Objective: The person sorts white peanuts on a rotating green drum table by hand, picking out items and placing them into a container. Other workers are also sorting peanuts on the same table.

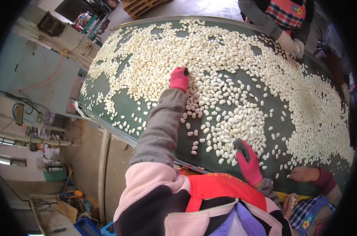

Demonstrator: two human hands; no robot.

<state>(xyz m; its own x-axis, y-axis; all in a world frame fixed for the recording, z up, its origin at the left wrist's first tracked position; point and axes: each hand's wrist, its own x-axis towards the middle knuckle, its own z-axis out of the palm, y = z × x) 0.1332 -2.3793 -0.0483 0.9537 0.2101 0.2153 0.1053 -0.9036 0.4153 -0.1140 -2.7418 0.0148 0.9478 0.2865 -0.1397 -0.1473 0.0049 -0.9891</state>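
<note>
White beans (155,65) are spread over a green-topped table (193,160), thick in the middle and thin at the edges. My left hand (180,79), in a pink glove with dark finger coating, reaches far out into the thick layer. Its fingers curl down, and the glove hides whatever lies under them. My right hand (249,165), gloved alike, is close to my red apron (222,187), beside a smaller heap of beans (240,126). Thumb and fingers stand apart there, with no bean visible between them.
Across the table a person's gloved hands (290,45) meet above the beans. At right, a neighbour's hand (304,174) touches the tabletop; another hand (290,202) holds beans. A wooden pallet (143,7) lies beyond the far edge. A pole (103,174) stands left.
</note>
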